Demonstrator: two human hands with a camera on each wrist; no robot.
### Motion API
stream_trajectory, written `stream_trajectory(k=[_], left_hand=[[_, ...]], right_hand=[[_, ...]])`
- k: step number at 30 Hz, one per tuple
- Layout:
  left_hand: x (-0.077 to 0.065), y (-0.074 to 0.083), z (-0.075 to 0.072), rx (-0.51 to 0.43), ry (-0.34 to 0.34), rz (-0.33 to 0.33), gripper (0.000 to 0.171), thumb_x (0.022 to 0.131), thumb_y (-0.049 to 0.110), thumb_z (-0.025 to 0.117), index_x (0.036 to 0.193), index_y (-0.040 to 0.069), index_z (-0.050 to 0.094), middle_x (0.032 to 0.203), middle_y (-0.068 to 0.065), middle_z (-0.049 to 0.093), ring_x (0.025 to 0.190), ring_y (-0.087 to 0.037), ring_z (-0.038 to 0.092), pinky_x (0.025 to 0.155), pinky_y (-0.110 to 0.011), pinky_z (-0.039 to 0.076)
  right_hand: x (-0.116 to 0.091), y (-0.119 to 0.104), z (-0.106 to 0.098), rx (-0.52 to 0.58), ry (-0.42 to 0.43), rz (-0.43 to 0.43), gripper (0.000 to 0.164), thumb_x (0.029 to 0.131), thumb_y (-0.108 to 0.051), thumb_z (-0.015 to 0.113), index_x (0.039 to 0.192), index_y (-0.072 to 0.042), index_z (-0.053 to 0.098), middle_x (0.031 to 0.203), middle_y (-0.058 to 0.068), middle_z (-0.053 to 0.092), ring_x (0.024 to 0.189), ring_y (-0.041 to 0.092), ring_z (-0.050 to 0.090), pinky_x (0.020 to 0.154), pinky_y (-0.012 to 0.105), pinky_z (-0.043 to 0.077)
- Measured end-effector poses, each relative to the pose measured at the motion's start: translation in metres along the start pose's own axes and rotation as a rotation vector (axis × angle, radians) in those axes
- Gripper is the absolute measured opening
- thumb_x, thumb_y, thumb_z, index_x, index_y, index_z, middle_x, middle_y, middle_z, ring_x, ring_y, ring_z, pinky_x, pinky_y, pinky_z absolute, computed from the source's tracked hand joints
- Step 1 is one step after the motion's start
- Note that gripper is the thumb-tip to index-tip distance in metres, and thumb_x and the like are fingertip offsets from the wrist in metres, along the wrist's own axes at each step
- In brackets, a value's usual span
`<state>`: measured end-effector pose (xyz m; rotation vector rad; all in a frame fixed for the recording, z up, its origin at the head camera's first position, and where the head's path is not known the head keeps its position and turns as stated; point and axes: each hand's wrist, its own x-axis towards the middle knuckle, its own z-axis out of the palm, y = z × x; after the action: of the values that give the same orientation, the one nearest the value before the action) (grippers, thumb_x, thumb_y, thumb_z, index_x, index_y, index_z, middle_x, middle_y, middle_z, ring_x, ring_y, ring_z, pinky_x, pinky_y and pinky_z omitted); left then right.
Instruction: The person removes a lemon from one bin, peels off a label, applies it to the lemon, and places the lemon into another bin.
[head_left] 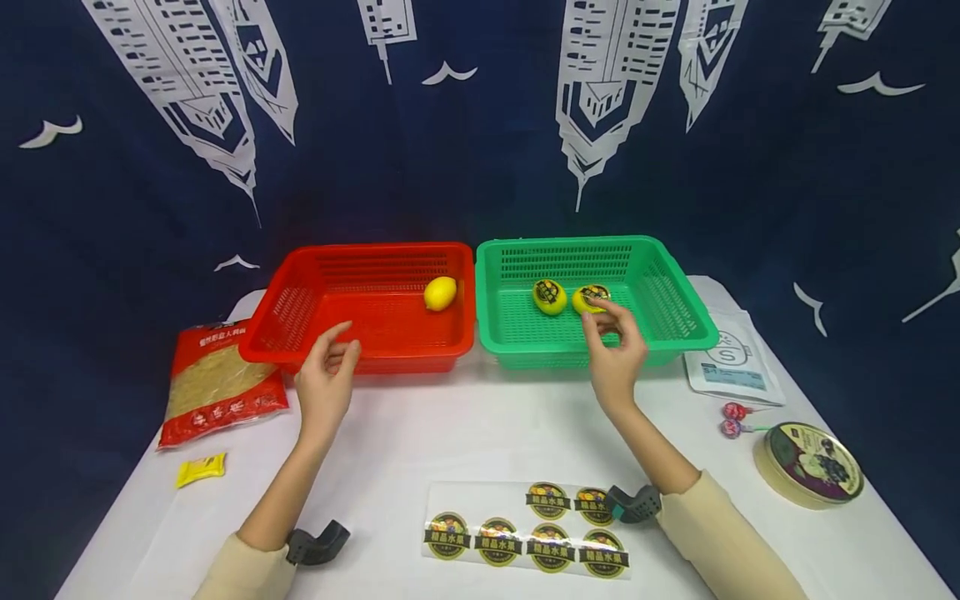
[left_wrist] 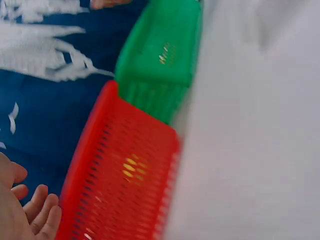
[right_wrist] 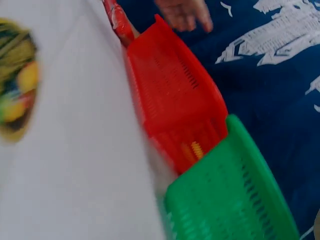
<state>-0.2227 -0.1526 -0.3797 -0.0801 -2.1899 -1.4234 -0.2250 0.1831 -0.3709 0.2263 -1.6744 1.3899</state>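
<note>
Left grip: loosely curved, empty, near the red basket.
Right grip: relaxed, at the right stickered lemon; we cannot tell whether they touch.
Green basket: holds it, beside the left stickered lemon.
Plain lemon: inside the red basket.

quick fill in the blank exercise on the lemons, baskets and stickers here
The red basket contains exactly ____ lemon.
Two stickered lemons sit in the ____ basket.
The sticker sheet has ____ stickers in its nearest row.
The hand nearer the red basket is the person's ____ one.

Missing words: one; green; four; left.
</note>
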Motion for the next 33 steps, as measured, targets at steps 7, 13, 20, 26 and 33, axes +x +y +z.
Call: stream_trajectory(k=[7,13,20,26,33], left_hand=[[-0.006,-0.029,0.0,-0.008,0.001,-0.181,0.038,0.091,0.03,0.059,0.126,0.016,0.055,0.081,-0.013,0.066,0.073,-0.031,0.064,0.052,-0.017,0.046],[-0.004,-0.035,0.003,-0.128,-0.018,-0.284,0.04,0.09,0.029,0.061,0.128,0.017,0.054,0.086,-0.019,0.064,0.08,-0.033,0.065,0.066,-0.026,0.054],[0.0,-0.037,0.006,-0.47,0.002,-0.282,0.038,0.087,0.007,0.063,0.121,-0.007,0.054,0.089,-0.031,0.058,0.082,-0.035,0.065,0.077,-0.042,0.051],[0.002,-0.052,0.011,-0.557,0.01,-0.238,0.033,0.085,0.008,0.065,0.113,-0.008,0.057,0.091,-0.031,0.06,0.083,-0.035,0.065,0.075,-0.04,0.053],[0.002,-0.061,0.01,-0.564,0.014,-0.211,0.036,0.084,0.01,0.067,0.111,-0.01,0.057,0.094,-0.034,0.059,0.079,-0.024,0.068,0.072,-0.035,0.055]], right_hand=[[0.017,0.013,0.071,-0.008,-0.21,-0.071,0.032,0.079,-0.004,0.072,0.11,0.0,0.063,0.096,0.016,0.066,0.09,0.026,0.058,0.082,0.037,0.042],[0.034,0.024,0.13,-0.074,-0.443,-0.075,0.041,0.08,-0.019,0.074,0.118,-0.008,0.062,0.108,0.007,0.064,0.099,0.019,0.055,0.086,0.034,0.045],[0.056,0.039,0.183,-0.282,-0.877,-0.077,0.05,0.082,-0.026,0.071,0.127,-0.011,0.056,0.126,0.005,0.056,0.117,0.023,0.048,0.097,0.035,0.04],[0.071,0.059,0.209,-0.435,-1.281,-0.105,0.053,0.082,-0.024,0.071,0.132,-0.013,0.052,0.135,0.004,0.049,0.122,0.022,0.043,0.1,0.036,0.038],[0.085,0.069,0.226,-0.479,-1.56,-0.092,0.054,0.083,-0.02,0.071,0.133,-0.016,0.052,0.136,0.005,0.047,0.119,0.024,0.044,0.096,0.037,0.04]])
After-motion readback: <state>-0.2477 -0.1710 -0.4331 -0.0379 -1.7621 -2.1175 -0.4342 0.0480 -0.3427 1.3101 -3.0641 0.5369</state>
